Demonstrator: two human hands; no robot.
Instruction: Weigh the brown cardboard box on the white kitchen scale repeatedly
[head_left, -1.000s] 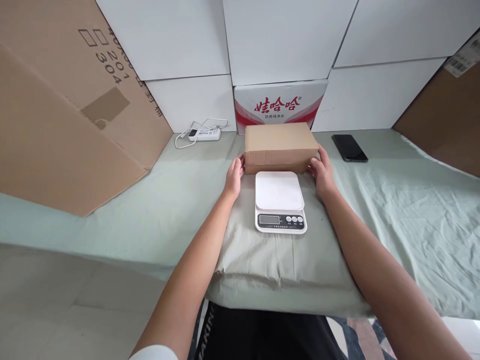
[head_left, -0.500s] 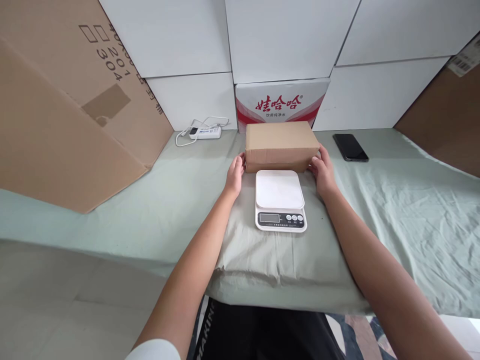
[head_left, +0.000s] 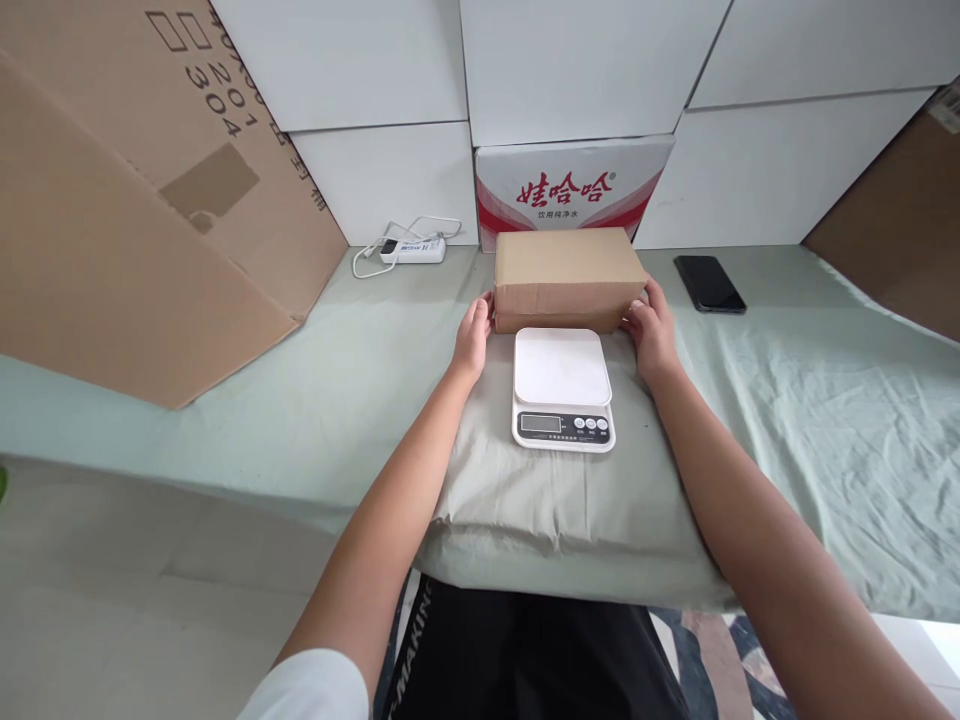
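Observation:
A closed brown cardboard box (head_left: pixel 568 262) is between my hands, just behind a white kitchen scale (head_left: pixel 562 368). My left hand (head_left: pixel 472 335) presses against the box's left side, its fingers partly hidden behind the corner. On the opposite side my right hand (head_left: pixel 651 328) grips the lower right corner, fingertips curled round the edge. The scale lies flat with its display and buttons facing me, and its platform bears nothing. Whether the box rests on the cloth or is slightly raised I cannot tell.
Behind the box stands a red and white carton (head_left: pixel 577 190). A white power strip (head_left: pixel 412 250) with its cord lies back left, a black phone (head_left: pixel 709 284) back right. Large cardboard cartons (head_left: pixel 150 230) flank the green cloth (head_left: pixel 360 400) covering the table.
My view has shifted slightly, so everything sits a little higher in the picture. Both hands keep hold of the box, which has hardly moved relative to the scale.

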